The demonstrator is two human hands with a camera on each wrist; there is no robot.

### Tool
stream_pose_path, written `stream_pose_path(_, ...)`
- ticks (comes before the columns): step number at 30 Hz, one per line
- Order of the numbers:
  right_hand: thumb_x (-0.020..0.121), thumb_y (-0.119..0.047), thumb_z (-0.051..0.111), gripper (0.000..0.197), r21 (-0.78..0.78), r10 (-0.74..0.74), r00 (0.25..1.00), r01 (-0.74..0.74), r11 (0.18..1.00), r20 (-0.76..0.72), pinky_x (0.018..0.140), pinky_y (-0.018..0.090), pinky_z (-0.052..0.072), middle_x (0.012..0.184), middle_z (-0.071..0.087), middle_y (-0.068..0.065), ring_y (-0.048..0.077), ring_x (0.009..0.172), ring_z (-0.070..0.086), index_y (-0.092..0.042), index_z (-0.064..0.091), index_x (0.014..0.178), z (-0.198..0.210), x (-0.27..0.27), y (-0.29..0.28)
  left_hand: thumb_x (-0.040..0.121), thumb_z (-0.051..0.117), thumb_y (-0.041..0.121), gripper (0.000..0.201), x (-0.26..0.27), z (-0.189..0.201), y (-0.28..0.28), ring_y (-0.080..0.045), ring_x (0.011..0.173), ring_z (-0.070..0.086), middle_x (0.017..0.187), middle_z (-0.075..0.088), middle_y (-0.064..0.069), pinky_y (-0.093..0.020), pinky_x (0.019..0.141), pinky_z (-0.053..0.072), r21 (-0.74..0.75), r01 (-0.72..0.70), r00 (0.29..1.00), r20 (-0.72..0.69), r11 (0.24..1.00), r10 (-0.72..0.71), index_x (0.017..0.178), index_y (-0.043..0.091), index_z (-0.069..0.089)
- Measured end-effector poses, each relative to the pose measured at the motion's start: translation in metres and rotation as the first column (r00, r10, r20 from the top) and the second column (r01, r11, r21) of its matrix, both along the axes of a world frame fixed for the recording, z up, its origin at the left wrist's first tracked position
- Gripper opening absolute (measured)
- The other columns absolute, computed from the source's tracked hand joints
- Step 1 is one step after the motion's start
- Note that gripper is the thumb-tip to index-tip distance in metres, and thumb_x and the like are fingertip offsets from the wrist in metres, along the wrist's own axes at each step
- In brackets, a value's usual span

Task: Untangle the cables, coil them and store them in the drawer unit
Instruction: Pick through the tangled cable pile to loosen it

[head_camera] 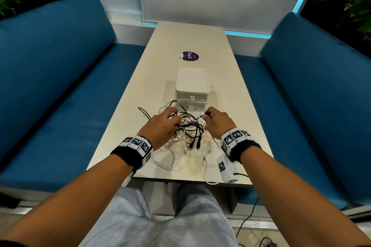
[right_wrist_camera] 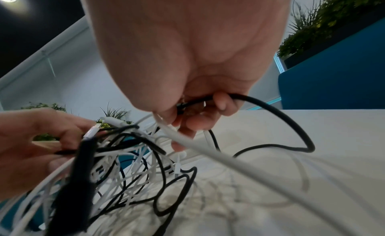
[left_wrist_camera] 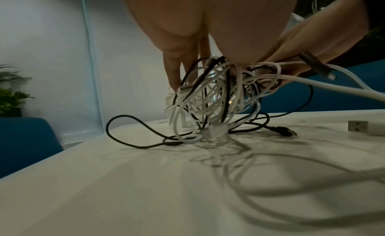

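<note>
A tangle of black and white cables (head_camera: 187, 124) is lifted a little off the table (head_camera: 180, 46) between both hands. My left hand (head_camera: 163, 121) grips the left side of the bundle (left_wrist_camera: 216, 94), fingers curled into the loops. My right hand (head_camera: 212, 119) pinches a black cable (right_wrist_camera: 260, 106) near its plug, with a white cable (right_wrist_camera: 208, 149) running under the fingers. Black plug ends (head_camera: 194, 144) dangle below. The white drawer unit (head_camera: 192, 84) stands just behind the tangle, its drawers closed.
A white USB plug (left_wrist_camera: 362, 128) and loose white cable loops (head_camera: 170, 158) lie on the near table. A round purple sticker (head_camera: 189, 56) sits beyond the drawer unit. Blue benches (head_camera: 60, 86) flank the table on both sides.
</note>
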State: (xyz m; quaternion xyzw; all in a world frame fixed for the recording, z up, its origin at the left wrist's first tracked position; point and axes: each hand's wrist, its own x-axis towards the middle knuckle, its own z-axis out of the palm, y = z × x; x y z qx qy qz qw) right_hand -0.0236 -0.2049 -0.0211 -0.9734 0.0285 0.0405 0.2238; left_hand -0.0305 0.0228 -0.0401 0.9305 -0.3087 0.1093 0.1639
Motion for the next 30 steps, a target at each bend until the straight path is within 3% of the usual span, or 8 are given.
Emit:
stream_pose_path(3,0.100,-0.038,0.040,0.026,-0.031,0.000,1.000,0.000,1.000,0.006,0.071,0.036,0.050,0.097,0.065,0.010,0.032,0.084,0.060,-0.020,0.054,0.112,-0.003,-0.001,-0.003,0.090,0.067,0.023,0.012,0.003,-0.002,0.005,-0.035,0.104,0.058,0.134,0.050,-0.011,-0.048,0.092,0.046,0.059,0.004,1.000,0.016,0.998,-0.005,0.099,0.014,0.065)
stream_pose_path(5,0.099,-0.039,0.043,0.024,-0.033,-0.001,1.000,0.001,0.999,0.008,0.071,0.035,0.049,0.097,0.066,0.010,0.031,0.084,0.060,-0.022,0.056,0.109,-0.005,-0.002,-0.004,0.089,0.067,0.033,0.018,0.003,-0.001,0.007,-0.031,0.110,0.055,0.129,0.052,-0.009,-0.047,0.093,0.044,0.117,0.035,0.998,0.044,0.992,-0.040,0.092,0.015,0.067)
stream_pose_path(11,0.099,-0.040,0.044,0.026,-0.093,0.005,1.000,-0.005,0.996,-0.004,0.069,0.032,0.044,0.103,0.065,0.010,0.031,0.089,0.060,-0.021,0.058,0.110,-0.010,-0.004,-0.001,0.092,0.056,0.050,0.035,0.003,-0.002,0.002,-0.021,0.099,0.056,0.108,0.055,0.001,-0.041,0.094,0.040,0.235,0.025,0.995,0.092,0.972,-0.048,0.085,0.020,0.071)
stream_pose_path(14,0.099,-0.039,0.044,0.028,-0.136,0.000,1.000,-0.004,0.991,-0.027,0.072,0.032,0.044,0.106,0.064,0.011,0.033,0.094,0.060,-0.019,0.059,0.114,-0.010,-0.005,-0.001,0.091,0.054,0.055,0.039,0.003,0.007,-0.004,-0.019,0.096,0.057,0.115,0.053,0.003,-0.038,0.102,0.033,0.313,-0.035,0.999,0.045,0.949,0.022,0.096,0.020,0.070)
stream_pose_path(19,0.100,-0.040,0.043,0.027,-0.158,-0.034,0.999,0.028,0.987,-0.031,0.071,0.033,0.045,0.103,0.063,0.010,0.030,0.084,0.055,-0.019,0.057,0.111,-0.010,-0.004,-0.003,0.084,0.073,0.029,0.042,-0.001,0.013,-0.010,-0.030,0.073,0.057,0.132,0.035,-0.005,-0.040,0.069,0.048,0.200,-0.095,0.993,-0.051,0.975,0.107,0.110,0.010,0.045)
stream_pose_path(23,0.100,-0.039,0.041,0.029,-0.190,-0.004,1.000,0.001,0.982,-0.018,0.072,0.035,0.046,0.101,0.064,0.012,0.032,0.086,0.058,-0.017,0.056,0.113,-0.011,-0.004,0.001,0.065,0.068,-0.002,0.039,-0.003,0.011,-0.010,-0.029,0.087,0.050,0.119,0.041,-0.011,-0.044,0.078,0.047,0.309,-0.175,0.977,0.173,0.935,0.125,0.102,0.008,0.056)
stream_pose_path(26,0.100,-0.039,0.041,0.029,-0.206,0.006,1.000,-0.009,0.978,-0.017,0.073,0.036,0.048,0.100,0.064,0.012,0.034,0.090,0.060,-0.017,0.055,0.113,-0.014,-0.005,0.003,0.073,0.069,0.012,0.031,-0.003,0.012,-0.012,-0.027,0.090,0.052,0.104,0.053,-0.007,-0.040,0.078,0.041,0.415,-0.206,0.971,0.196,0.886,0.134,0.103,0.012,0.060)
stream_pose_path(30,0.100,-0.041,0.040,0.029,-0.221,0.014,1.000,-0.018,0.975,-0.020,0.070,0.035,0.047,0.098,0.063,0.011,0.032,0.084,0.058,-0.018,0.055,0.111,-0.015,-0.005,0.005,0.086,0.068,0.030,0.032,-0.005,0.011,-0.013,-0.025,0.093,0.056,0.109,0.053,-0.005,-0.034,0.077,0.042,0.371,-0.161,0.987,0.058,0.915,0.150,0.110,0.012,0.056)
